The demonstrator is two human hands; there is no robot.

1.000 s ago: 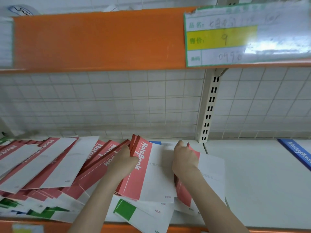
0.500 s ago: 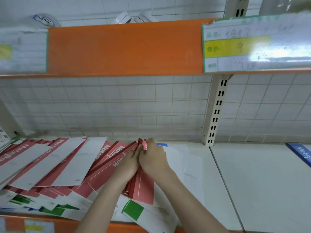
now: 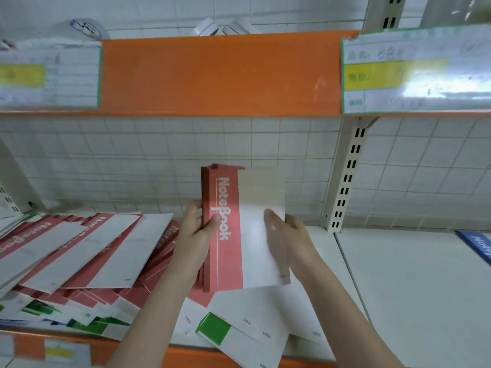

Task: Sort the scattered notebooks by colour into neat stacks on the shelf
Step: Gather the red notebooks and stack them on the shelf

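Note:
A bundle of red-and-white notebooks (image 3: 233,208) stands nearly upright above the shelf, cover facing me. My left hand (image 3: 196,229) grips its red spine edge, thumb across the "NoteBook" print. My right hand (image 3: 287,235), blurred, lies against the bundle's white right side with fingers fairly straight. A fanned heap of red notebooks (image 3: 87,251) lies to the left. Green-marked notebooks (image 3: 215,328) lie under and in front of the bundle, and more green ones (image 3: 87,322) poke out below the heap.
The white shelf board (image 3: 411,288) stretches to the right, with a blue notebook (image 3: 478,248) at its far right edge. An orange upper shelf front (image 3: 220,73) with price labels hangs overhead. A slotted upright (image 3: 348,176) stands behind. The orange front lip (image 3: 186,357) runs below.
The red notebooks were gathered from lying on the pile, squeezed together between both hands, then lifted and turned upright with the cover toward me. The view tilted upward.

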